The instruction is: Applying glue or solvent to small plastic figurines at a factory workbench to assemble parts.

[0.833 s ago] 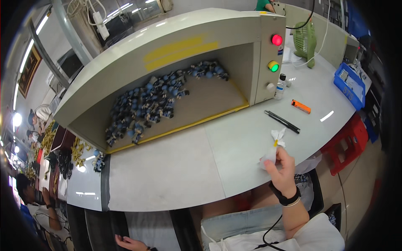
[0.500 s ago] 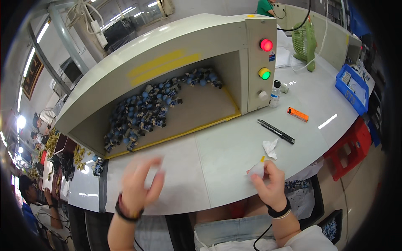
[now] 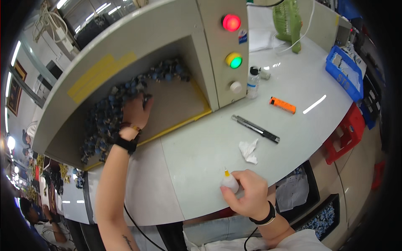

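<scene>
My left hand (image 3: 135, 112) reaches inside the open front of a beige machine housing (image 3: 138, 50) and rests on the pile of small dark blue parts (image 3: 109, 113) there; its fingers curl over them, and whether it grips any is hidden. My right hand (image 3: 246, 193) is near the table's front edge, closed around a small white squeeze bottle (image 3: 229, 181) with a yellow tip pointing up. A crumpled white tissue (image 3: 248, 150) lies just beyond that hand.
On the white table (image 3: 197, 159) lie a black utility knife (image 3: 256, 129), an orange lighter (image 3: 282, 105) and a small clear bottle (image 3: 252, 82). The housing carries red, green and white buttons (image 3: 233, 41). A green fan (image 3: 288, 19), blue tray (image 3: 345, 72) and red stool (image 3: 346, 133) are at right.
My left hand has come up from the table's front edge and gone into the housing onto the blue parts. My right hand with the bottle has dropped a little toward me.
</scene>
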The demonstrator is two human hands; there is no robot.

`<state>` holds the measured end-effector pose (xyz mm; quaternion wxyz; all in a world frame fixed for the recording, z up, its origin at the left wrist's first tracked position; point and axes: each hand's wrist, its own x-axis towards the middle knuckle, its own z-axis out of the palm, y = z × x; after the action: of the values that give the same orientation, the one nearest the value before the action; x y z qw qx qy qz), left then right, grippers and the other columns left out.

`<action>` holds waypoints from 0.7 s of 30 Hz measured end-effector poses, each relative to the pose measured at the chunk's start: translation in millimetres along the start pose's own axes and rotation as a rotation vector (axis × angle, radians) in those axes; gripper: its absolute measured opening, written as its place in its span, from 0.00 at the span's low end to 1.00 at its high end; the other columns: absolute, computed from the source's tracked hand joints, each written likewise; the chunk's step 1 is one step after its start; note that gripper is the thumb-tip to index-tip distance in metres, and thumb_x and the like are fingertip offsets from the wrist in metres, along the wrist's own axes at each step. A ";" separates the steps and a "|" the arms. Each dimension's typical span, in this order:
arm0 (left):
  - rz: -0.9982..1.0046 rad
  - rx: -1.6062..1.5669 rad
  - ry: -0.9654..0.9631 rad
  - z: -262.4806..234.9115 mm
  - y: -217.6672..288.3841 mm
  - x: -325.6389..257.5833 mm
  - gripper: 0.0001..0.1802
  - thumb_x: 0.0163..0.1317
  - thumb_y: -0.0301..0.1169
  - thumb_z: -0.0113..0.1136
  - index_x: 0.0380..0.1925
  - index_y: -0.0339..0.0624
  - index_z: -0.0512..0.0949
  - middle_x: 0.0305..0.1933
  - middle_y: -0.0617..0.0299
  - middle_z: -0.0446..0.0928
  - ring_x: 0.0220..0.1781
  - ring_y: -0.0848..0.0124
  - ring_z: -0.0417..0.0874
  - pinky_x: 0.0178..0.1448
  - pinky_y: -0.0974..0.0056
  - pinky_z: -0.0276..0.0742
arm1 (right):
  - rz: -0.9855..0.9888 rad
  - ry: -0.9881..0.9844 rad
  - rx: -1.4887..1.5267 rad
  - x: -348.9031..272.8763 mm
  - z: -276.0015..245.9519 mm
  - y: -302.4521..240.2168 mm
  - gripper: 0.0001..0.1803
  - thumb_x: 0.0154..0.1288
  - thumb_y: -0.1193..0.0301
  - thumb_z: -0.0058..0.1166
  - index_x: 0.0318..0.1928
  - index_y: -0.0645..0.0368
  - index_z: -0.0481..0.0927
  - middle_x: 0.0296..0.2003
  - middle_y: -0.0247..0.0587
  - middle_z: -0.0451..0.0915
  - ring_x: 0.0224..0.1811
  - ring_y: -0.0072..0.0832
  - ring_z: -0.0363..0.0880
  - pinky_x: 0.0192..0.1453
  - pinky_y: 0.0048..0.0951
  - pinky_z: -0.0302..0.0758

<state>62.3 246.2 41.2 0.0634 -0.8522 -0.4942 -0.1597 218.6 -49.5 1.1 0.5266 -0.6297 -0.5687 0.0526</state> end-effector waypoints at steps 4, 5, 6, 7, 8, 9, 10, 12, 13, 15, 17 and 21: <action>-0.291 -1.322 -0.350 -75.8 73.8 -82.3 0.20 0.56 0.48 0.43 0.33 0.40 0.65 0.18 0.59 0.68 0.17 0.75 0.70 0.16 0.74 0.62 | 0.059 -0.034 0.050 5.6 -0.4 8.4 0.11 0.38 0.70 0.57 0.24 0.61 0.72 0.13 0.37 0.68 0.12 0.29 0.65 0.15 0.24 0.61; -0.236 -1.409 -0.425 -82.0 71.0 -107.1 0.23 0.56 0.51 0.41 0.33 0.38 0.64 0.16 0.59 0.67 0.15 0.76 0.68 0.15 0.75 0.60 | 0.041 -0.029 0.037 4.5 0.4 10.8 0.11 0.38 0.71 0.57 0.24 0.61 0.72 0.14 0.36 0.68 0.13 0.29 0.65 0.16 0.25 0.61; -0.180 -1.503 -0.504 -87.2 68.4 -131.4 0.26 0.55 0.54 0.40 0.32 0.37 0.64 0.15 0.60 0.66 0.13 0.77 0.66 0.14 0.76 0.57 | 0.026 -0.026 0.017 3.4 -0.5 11.6 0.11 0.38 0.71 0.57 0.24 0.61 0.72 0.14 0.36 0.68 0.13 0.30 0.65 0.16 0.25 0.61; -0.292 -1.554 -0.540 -107.4 73.2 -160.4 0.29 0.54 0.56 0.39 0.30 0.36 0.64 0.14 0.59 0.66 0.12 0.78 0.64 0.14 0.76 0.56 | 0.009 -0.043 0.065 3.8 -1.5 6.9 0.11 0.37 0.72 0.57 0.25 0.61 0.72 0.15 0.38 0.68 0.14 0.31 0.66 0.17 0.26 0.61; -0.394 -1.616 -0.589 -116.0 79.1 -183.1 0.32 0.52 0.59 0.39 0.27 0.35 0.64 0.14 0.59 0.66 0.11 0.78 0.62 0.14 0.76 0.55 | 0.031 -0.075 0.083 2.2 -1.2 6.1 0.11 0.37 0.72 0.57 0.25 0.61 0.72 0.15 0.38 0.68 0.14 0.31 0.66 0.17 0.26 0.61; -0.447 -1.627 -0.573 -114.1 81.3 -202.8 0.33 0.51 0.61 0.36 0.24 0.36 0.63 0.12 0.61 0.63 0.09 0.79 0.60 0.12 0.76 0.53 | 0.000 -0.054 0.045 0.0 -2.0 6.3 0.11 0.38 0.72 0.56 0.26 0.62 0.72 0.15 0.39 0.69 0.15 0.32 0.66 0.18 0.26 0.62; -0.491 -1.633 -0.559 -110.6 83.5 -219.8 0.34 0.50 0.63 0.34 0.21 0.38 0.61 0.10 0.64 0.61 0.08 0.80 0.58 0.10 0.77 0.50 | -0.033 -0.026 0.007 -2.0 -4.4 5.2 0.11 0.39 0.72 0.56 0.26 0.62 0.72 0.16 0.40 0.69 0.16 0.33 0.67 0.19 0.25 0.63; -0.556 -1.869 -0.500 -78.2 64.9 -249.2 0.35 0.51 0.64 0.30 0.21 0.37 0.62 0.16 0.62 0.61 0.09 0.80 0.55 0.11 0.76 0.49 | 0.015 -0.068 0.071 3.3 10.7 9.0 0.11 0.40 0.72 0.56 0.27 0.62 0.72 0.18 0.41 0.70 0.17 0.32 0.68 0.21 0.25 0.64; -0.562 -1.908 -0.482 -74.6 66.0 -254.9 0.35 0.52 0.63 0.30 0.24 0.35 0.63 0.20 0.60 0.62 0.11 0.79 0.57 0.13 0.77 0.50 | 0.035 -0.045 0.089 -0.3 10.5 7.5 0.11 0.41 0.72 0.55 0.28 0.63 0.71 0.19 0.41 0.71 0.19 0.30 0.69 0.23 0.24 0.65; -0.546 -2.082 -0.318 -63.5 77.9 -263.4 0.29 0.56 0.50 0.41 0.37 0.29 0.64 0.32 0.53 0.63 0.18 0.76 0.62 0.19 0.78 0.57 | 0.118 -0.002 0.224 -6.6 12.8 6.4 0.10 0.42 0.72 0.55 0.27 0.63 0.71 0.20 0.39 0.72 0.21 0.27 0.70 0.24 0.23 0.66; -0.604 -2.099 -0.322 -63.0 87.2 -273.3 0.29 0.55 0.45 0.43 0.41 0.25 0.61 0.31 0.53 0.64 0.21 0.76 0.63 0.20 0.77 0.56 | 0.186 0.048 0.355 -14.6 9.5 1.5 0.10 0.43 0.72 0.54 0.27 0.63 0.71 0.21 0.38 0.72 0.22 0.25 0.71 0.26 0.22 0.66; -0.605 -2.299 -0.275 -50.2 101.4 -289.1 0.33 0.50 0.35 0.55 0.49 0.23 0.56 0.31 0.47 0.68 0.20 0.75 0.66 0.20 0.77 0.62 | 0.340 0.077 0.688 -28.9 -8.1 -9.4 0.27 0.51 0.56 0.49 0.41 0.70 0.64 0.21 0.36 0.72 0.18 0.22 0.69 0.20 0.19 0.66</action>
<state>6.1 -55.8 -3.4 -0.8293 -0.2692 -0.2452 -0.4240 207.8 -78.6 -4.0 0.7116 -0.5033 -0.3850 0.3033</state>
